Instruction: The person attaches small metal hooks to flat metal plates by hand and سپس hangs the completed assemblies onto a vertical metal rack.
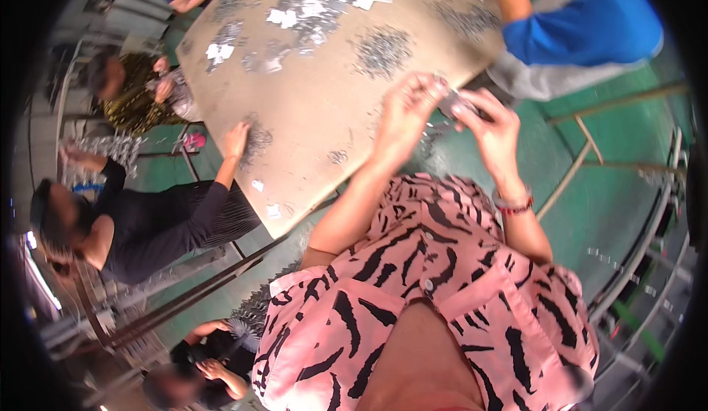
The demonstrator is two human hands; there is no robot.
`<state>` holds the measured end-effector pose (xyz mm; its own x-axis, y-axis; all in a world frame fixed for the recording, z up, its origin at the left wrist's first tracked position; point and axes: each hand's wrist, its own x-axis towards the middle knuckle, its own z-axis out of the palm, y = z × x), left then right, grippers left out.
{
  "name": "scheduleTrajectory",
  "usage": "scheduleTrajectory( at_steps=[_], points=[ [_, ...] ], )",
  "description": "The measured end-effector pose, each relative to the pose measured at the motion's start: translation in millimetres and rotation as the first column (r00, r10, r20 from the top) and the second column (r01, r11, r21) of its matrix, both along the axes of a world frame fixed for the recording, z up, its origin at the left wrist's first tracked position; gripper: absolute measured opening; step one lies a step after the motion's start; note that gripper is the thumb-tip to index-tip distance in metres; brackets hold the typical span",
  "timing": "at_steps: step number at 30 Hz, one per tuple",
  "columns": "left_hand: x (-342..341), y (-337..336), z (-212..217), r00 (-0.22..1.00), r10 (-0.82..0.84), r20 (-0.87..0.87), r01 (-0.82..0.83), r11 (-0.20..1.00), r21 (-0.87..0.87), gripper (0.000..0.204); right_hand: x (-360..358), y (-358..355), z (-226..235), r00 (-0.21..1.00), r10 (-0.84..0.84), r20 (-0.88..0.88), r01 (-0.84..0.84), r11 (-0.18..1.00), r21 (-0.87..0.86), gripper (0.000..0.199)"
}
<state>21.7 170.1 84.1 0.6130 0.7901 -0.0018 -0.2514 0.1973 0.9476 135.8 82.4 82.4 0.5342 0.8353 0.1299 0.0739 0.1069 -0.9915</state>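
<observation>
My left hand (407, 116) and my right hand (490, 122) are raised close together just off the table's near right edge. Between their fingertips is a small dark grey piece (447, 104), seemingly metal; its exact kind is too small to make out. The fingers of both hands are closed in a pinch around it. Beyond my left hand, on the tan tabletop (302, 123), lies a pile of small grey metal parts (382, 51). A smaller scatter of the same sort of bits (338, 156) sits left of my left forearm.
A heap of silver and white flat pieces (317, 5) covers the table's far side. At left, a person in black (162, 226) reaches to another small pile (257, 139). Someone in a blue top (590, 27) is close at right. Metal rails (568, 175) stand over the green floor (612, 212).
</observation>
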Motion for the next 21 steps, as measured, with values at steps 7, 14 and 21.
scheduleTrajectory(
  at_steps=[7,14,21],
  points=[
    [-17,-22,-12,1.0,0.002,0.011,-0.003,0.997,0.081,0.011,-5,-9,-4,0.948,-0.004,0.319,-0.007,0.999,0.035,0.018],
    [-19,-20,-12,0.987,-0.069,0.146,0.105,0.961,-0.256,0.018,-19,-8,-5,0.975,-0.065,0.212,0.042,0.993,0.113,0.018],
    [-20,-4,8,0.994,-0.077,0.08,0.088,0.984,-0.154,0.011,-5,4,15,0.939,0.062,0.339,-0.031,0.995,-0.097,0.018]
  ],
)
